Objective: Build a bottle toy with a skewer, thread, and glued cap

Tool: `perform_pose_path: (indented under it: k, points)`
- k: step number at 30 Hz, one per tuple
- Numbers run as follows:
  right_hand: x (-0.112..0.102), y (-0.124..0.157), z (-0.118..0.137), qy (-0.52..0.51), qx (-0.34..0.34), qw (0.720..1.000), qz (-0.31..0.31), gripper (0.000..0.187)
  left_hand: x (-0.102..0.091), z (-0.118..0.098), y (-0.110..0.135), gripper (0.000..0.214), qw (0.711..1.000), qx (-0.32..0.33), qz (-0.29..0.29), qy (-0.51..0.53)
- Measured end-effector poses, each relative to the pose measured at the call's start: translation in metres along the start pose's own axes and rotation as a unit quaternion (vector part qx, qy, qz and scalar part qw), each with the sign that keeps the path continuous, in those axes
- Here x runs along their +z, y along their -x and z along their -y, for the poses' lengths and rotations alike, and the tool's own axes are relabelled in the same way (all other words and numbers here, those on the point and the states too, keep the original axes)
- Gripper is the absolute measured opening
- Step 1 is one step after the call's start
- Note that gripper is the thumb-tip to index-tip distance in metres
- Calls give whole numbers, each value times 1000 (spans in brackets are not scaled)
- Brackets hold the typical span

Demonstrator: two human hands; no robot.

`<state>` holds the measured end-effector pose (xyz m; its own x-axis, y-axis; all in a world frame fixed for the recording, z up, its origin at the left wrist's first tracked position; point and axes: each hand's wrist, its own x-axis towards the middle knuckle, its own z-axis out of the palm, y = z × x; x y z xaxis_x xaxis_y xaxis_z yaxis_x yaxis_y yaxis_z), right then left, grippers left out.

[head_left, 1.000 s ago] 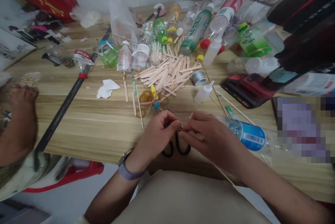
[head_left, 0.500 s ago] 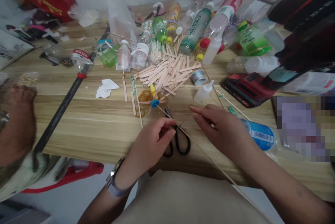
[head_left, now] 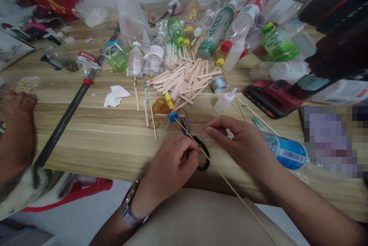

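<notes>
Fingers of the left hand [head_left: 172, 167] looked pinched on the thin stick [head_left: 227, 180], lower centre; the right hand [head_left: 244, 142]'s met, on what I couldn't tell. Tying step, I reckoned; next called for steadiness. Blue cap [head_left: 173, 117] sat mid-frame, at the stick's far end.

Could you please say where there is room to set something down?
Bare tabletop lies between the black strip, the white tissue and the left hand. It is crowded among the wooden sticks and bottles, and around the drill.
</notes>
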<state>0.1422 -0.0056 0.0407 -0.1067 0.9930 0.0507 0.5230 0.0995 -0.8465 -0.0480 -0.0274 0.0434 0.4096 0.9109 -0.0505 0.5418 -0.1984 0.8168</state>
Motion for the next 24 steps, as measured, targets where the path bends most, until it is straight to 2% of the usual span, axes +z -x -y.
perform_pose_path:
  k: [7,10,12,14,15,18,20,21,24]
  points:
    - [9,2,-3,81,-89,993,18,15,-4,4,7,13,993,86,-79,23]
    - [11,3,-2,76,-88,993,14,17,4,10,8,15,986,62,-60,142]
    - [11,4,-1,18,-41,999,25,16,12,17,7,19,961,35,-36,271]
    - [11,5,1,-108,34,993,46,17,22,22,5,24,918,44,-38,392]
    - [11,5,2,-187,70,978,56,19,25,24,3,25,893,64,-47,443]
    - [11,4,3,-384,142,908,93,28,30,26,-1,25,834,98,-49,542]
    - [11,3,3,-443,144,876,122,33,29,24,-3,24,825,85,-34,557]
    - [12,2,3,-455,135,870,135,33,28,22,-4,23,829,80,-32,553]
    - [12,1,3,-459,81,872,147,32,25,20,-3,24,852,71,-35,518]
